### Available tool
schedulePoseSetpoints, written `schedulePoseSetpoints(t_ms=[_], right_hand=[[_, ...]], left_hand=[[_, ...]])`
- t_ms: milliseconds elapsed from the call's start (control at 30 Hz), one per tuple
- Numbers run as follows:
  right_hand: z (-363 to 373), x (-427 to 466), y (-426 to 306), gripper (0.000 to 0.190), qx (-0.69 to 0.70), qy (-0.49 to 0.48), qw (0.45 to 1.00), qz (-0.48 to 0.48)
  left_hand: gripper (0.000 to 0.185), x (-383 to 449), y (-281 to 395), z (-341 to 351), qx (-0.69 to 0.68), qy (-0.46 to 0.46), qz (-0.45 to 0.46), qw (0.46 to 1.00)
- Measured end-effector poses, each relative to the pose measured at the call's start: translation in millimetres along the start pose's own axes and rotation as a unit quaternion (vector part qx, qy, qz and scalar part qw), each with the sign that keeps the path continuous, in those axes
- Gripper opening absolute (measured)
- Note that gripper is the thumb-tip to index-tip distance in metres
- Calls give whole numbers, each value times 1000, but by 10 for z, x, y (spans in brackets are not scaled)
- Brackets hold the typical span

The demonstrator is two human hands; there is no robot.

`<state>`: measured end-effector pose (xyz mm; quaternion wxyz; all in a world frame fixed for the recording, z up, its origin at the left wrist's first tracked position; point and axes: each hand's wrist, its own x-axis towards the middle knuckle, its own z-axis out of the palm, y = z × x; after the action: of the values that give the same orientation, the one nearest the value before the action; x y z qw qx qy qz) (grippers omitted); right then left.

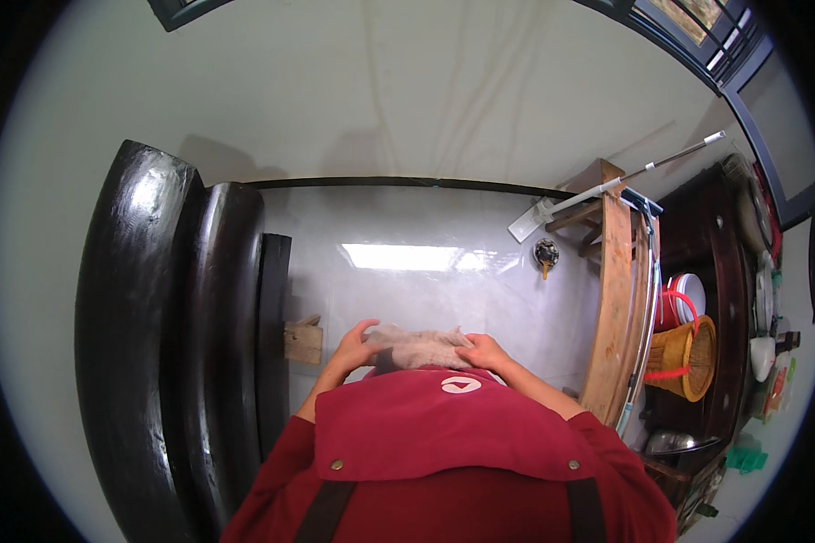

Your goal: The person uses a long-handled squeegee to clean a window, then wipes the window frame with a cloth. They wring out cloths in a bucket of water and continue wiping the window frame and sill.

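A pale beige, fuzzy piece of cloth or fleece is stretched sideways in front of my apron. My left hand has its left end, with the index finger raised along the edge. At the other end, my right hand pinches the material between thumb and fingers. A dark patch shows beneath the left part of the piece. The red apron bib hides whatever lies directly below. Exactly what kind of textile it is cannot be made out.
Large black-lacquered, curved wooden pieces stand on the left, beside a small wooden block. Right: a wooden bench-like frame, a white-headed mop, a wicker basket, a red bucket. A small round container sits on the tiled floor.
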<state>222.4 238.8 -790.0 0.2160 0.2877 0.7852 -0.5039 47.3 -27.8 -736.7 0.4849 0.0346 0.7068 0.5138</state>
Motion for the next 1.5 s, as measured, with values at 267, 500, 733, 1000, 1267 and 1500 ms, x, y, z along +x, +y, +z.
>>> schedulePoseSetpoints(t_ms=[267, 500, 733, 1000, 1267, 1500], right_hand=[[-69, -125, -221, 40, -43, 2, 999, 0], [33, -43, -45, 42, -3, 3, 1000, -11], [40, 35, 15, 46, -107, 34, 992, -50], [-185, -164, 243, 47, -58, 62, 996, -9], [-539, -470, 773, 45, 12, 147, 989, 29], [-827, -777, 1542, 44, 101, 281, 952, 62]], left_hand=[[61, -25, 34, 23, -7, -3, 1, 1000], [61, 87, -92, -53, 31, -21, -1, 999], [59, 149, -147, -24, -12, -26, 14, 1000], [60, 482, -4, 231, 8, -78, 6, 997], [61, 1070, 462, 897, 105, -165, -2, 981], [57, 1520, 1052, 1975, 259, -269, 33, 927]])
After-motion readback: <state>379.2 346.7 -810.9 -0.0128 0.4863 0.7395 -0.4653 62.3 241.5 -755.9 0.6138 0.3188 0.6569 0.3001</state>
